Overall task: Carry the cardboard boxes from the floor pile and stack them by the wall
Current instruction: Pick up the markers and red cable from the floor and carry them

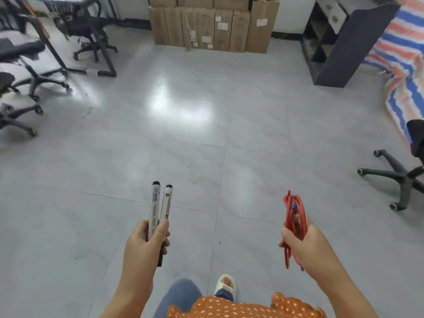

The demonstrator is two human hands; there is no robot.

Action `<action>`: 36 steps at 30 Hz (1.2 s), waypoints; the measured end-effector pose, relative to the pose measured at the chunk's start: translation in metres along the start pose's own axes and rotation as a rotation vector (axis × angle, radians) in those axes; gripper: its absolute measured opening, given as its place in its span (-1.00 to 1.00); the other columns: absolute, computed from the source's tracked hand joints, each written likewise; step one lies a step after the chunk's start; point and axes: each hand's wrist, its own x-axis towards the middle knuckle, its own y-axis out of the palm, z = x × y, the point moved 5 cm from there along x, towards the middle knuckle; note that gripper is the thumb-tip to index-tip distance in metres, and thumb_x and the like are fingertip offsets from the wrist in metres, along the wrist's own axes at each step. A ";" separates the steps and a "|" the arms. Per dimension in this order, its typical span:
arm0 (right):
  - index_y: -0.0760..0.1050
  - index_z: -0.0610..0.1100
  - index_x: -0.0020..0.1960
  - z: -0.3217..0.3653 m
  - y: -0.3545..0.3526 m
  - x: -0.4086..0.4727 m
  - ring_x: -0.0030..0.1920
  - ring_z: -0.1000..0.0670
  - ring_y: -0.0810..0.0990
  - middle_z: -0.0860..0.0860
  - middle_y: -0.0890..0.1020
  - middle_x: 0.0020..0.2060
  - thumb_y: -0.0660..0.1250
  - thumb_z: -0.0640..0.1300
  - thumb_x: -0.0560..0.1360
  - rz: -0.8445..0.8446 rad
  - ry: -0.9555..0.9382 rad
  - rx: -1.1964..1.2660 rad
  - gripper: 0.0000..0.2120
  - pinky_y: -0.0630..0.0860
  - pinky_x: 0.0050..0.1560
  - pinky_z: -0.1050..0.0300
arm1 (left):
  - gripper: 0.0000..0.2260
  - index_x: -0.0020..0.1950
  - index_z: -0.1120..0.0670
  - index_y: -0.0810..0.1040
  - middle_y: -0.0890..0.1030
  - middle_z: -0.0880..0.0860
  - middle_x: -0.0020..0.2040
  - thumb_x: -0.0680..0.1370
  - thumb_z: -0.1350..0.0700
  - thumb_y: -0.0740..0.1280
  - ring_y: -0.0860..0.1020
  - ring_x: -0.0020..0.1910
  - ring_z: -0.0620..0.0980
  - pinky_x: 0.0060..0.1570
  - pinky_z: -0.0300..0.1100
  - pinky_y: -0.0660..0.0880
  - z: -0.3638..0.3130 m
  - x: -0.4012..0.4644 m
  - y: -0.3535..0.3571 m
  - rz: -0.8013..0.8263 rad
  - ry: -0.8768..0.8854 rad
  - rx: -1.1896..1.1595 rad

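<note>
Tall brown cardboard boxes (213,28) stand side by side against the far wall, with more boxes stacked on top of them. My left hand (144,244) grips two white marker pens (159,210) with black caps, pointing away from me. My right hand (302,239) holds a coiled red cable (294,216); its loose loops hang below my fist. Both hands are low in the view, far from the boxes. No floor pile of boxes is in sight.
Black office chairs (34,76) and a desk frame (101,53) crowd the left. A dark shelf unit (332,53) and a striped tarp (403,65) stand at the right, with another chair base (399,177) nearer. Grey tiled floor (206,134) lies between me and the boxes.
</note>
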 end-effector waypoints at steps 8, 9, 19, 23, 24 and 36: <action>0.47 -0.15 -0.07 0.063 0.023 0.133 -0.32 0.13 0.64 -0.11 0.64 -0.29 0.29 -0.26 0.51 0.175 -0.017 -0.042 -0.97 0.46 -0.25 0.19 | -0.80 -0.18 0.19 0.53 0.52 0.01 -0.45 0.53 0.07 0.35 0.44 -0.46 -0.08 -0.36 -0.16 0.41 -0.023 0.097 0.023 -0.165 -0.068 -0.011; 0.47 -0.15 -0.07 0.072 0.027 0.151 -0.33 0.12 0.65 -0.10 0.64 -0.30 0.29 -0.26 0.51 0.182 -0.019 -0.041 -0.96 0.47 -0.25 0.19 | -0.81 -0.17 0.19 0.53 0.52 0.00 -0.45 0.54 0.07 0.35 0.44 -0.44 -0.06 -0.36 -0.16 0.42 -0.028 0.115 0.027 -0.177 -0.073 -0.016; 0.46 -0.13 -0.06 0.216 0.062 0.344 -0.33 0.14 0.65 -0.14 0.64 -0.26 0.28 -0.25 0.54 0.116 -0.060 -0.010 -0.96 0.45 -0.36 0.27 | -0.87 -0.11 0.12 0.54 0.53 0.00 -0.41 0.53 0.06 0.35 0.47 -0.43 -0.10 -0.35 -0.20 0.44 -0.145 0.344 0.067 -0.095 0.008 0.018; 0.45 -0.09 -0.07 0.268 0.073 0.407 -0.31 0.17 0.64 -0.07 0.64 -0.26 0.28 -0.22 0.53 0.127 -0.092 -0.033 -0.94 0.40 -0.38 0.34 | -0.88 -0.10 0.14 0.54 0.54 -0.02 -0.39 0.53 0.09 0.36 0.48 -0.40 -0.10 -0.32 -0.17 0.44 -0.175 0.418 0.087 -0.044 0.002 0.033; 0.45 -0.07 -0.06 0.277 0.075 0.419 -0.31 0.17 0.64 -0.06 0.64 -0.26 0.28 -0.22 0.53 0.129 -0.092 -0.036 -0.94 0.41 -0.34 0.31 | -0.88 -0.11 0.13 0.54 0.54 -0.02 -0.39 0.53 0.08 0.36 0.49 -0.40 -0.11 -0.31 -0.17 0.44 -0.181 0.431 0.092 -0.042 -0.001 0.038; 0.46 -0.08 -0.04 0.405 0.045 0.701 -0.28 0.05 0.65 -0.06 0.64 -0.29 0.28 -0.23 0.54 0.165 -0.114 -0.077 -0.94 0.50 -0.24 0.23 | -0.88 -0.10 0.15 0.54 0.54 -0.02 -0.39 0.54 0.10 0.35 0.47 -0.39 -0.05 -0.31 -0.15 0.45 -0.272 0.673 0.218 -0.147 -0.004 -0.027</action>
